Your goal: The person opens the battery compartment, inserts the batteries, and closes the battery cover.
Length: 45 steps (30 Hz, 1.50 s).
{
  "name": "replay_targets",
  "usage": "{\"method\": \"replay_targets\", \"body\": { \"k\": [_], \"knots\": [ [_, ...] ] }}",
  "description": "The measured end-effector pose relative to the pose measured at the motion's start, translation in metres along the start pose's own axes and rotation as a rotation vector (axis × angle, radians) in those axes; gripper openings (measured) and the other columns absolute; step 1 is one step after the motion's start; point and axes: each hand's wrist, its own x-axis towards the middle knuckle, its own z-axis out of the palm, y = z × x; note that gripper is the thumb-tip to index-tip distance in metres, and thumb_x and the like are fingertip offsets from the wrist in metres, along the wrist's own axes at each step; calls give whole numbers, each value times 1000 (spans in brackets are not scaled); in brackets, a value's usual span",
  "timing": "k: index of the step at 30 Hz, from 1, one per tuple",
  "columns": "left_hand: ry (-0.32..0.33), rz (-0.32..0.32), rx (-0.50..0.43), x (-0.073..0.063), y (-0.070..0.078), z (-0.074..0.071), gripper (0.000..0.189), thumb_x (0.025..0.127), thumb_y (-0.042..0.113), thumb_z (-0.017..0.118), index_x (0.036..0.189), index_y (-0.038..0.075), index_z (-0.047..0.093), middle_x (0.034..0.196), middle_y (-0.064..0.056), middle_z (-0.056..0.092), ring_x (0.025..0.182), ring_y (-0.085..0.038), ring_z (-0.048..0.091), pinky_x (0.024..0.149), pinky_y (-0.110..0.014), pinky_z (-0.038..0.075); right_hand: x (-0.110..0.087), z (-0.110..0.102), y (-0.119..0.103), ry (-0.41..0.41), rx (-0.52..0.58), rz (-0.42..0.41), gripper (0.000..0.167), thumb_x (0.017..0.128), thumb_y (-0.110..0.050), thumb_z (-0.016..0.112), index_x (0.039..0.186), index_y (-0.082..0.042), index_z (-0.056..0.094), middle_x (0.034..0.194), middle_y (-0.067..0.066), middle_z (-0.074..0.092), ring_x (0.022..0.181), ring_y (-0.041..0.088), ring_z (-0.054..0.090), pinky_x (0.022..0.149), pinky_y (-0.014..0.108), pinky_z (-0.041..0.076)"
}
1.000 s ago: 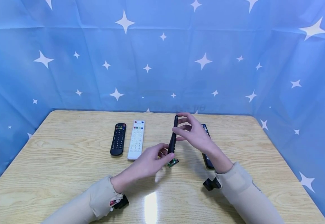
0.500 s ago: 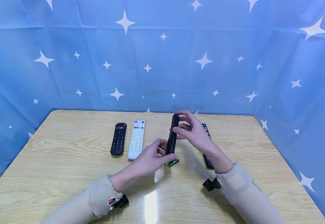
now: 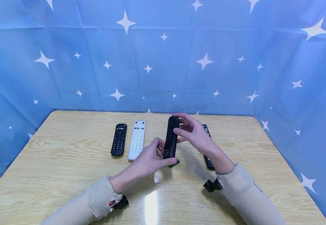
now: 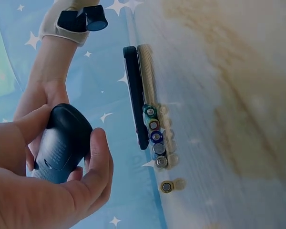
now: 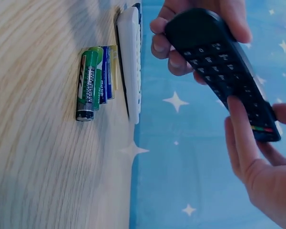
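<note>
The black remote (image 3: 170, 139) is held over the table (image 3: 76, 156), its long side running from near to far, its near end gripped by the left hand (image 3: 151, 158), its far end pinched by the right hand (image 3: 194, 134).

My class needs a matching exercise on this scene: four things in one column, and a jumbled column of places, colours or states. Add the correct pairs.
Things
1. White remote
2. Middle black remote
3. Batteries
4. Curtain

Descriptions
A. Blue with pale stars
B. Lying flat, buttons facing up
C. Mostly side by side on the table
D. Gripped by the left hand and right hand

Pairs: 1-B, 2-D, 3-C, 4-A
</note>
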Motion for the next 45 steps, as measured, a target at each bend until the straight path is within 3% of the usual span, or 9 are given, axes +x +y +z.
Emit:
{"method": "replay_targets", "body": {
  "k": [8, 13, 18, 25, 35, 39, 45],
  "knots": [
    [15, 36, 63, -1, -1, -2, 53, 85, 30, 87, 110, 4, 48, 82, -4, 65, 69, -15, 62, 59, -28, 50, -1, 1, -2, 12, 10, 19, 50, 101, -13, 66, 150, -13, 51, 133, 20, 53, 119, 35, 62, 78, 50, 61],
    [25, 33, 64, -2, -1, -3, 53, 85, 29, 87, 111, 5, 48, 85, -5, 64, 70, -15, 62, 59, -29, 51, -1, 2, -3, 51, 28, 28, 48, 101, -7, 66, 147, -9, 53, 130, 20, 55, 115, 33, 65, 78, 50, 61],
    [39, 9, 52, -1, -1, -3, 45, 93, 30, 79, 115, 5, 49, 93, -6, 62, 77, -17, 62, 64, -31, 53, 0, 3, -2, 104, 42, 40, 48, 99, -2, 67, 145, -2, 53, 128, 22, 58, 109, 32, 66, 77, 49, 62],
    [29, -29, -98, 1, -1, -4, 34, 106, 29, 61, 119, 0, 50, 105, -12, 59, 82, -21, 63, 71, -44, 60, 0, 3, 0, 120, 31, 34, 48, 98, -1, 68, 144, 0, 54, 128, 23, 60, 107, 31, 68, 77, 48, 62],
    [-39, -148, -340, 6, 2, -6, 31, 109, 24, 51, 119, -3, 43, 115, -21, 52, 94, -32, 70, 78, -52, 61, -1, 9, -3, 92, 13, 2, 42, 95, 1, 69, 136, 1, 57, 125, 21, 61, 107, 31, 66, 77, 48, 62],
    [-35, -179, -364, 8, 3, -5, 28, 106, 21, 51, 117, -4, 42, 117, -23, 52, 97, -35, 70, 79, -52, 61, -2, 11, -3, 78, 1, -27, 39, 95, 1, 69, 133, 2, 59, 124, 20, 63, 107, 30, 67, 76, 48, 62],
    [-9, -238, -304, 11, 6, -4, 31, 98, 23, 49, 115, -3, 45, 116, -22, 59, 96, -29, 69, 81, -50, 60, -3, 16, -5, 50, -9, -83, 35, 94, 4, 69, 127, 6, 59, 122, 21, 64, 105, 30, 67, 76, 47, 62]
  ]
}}
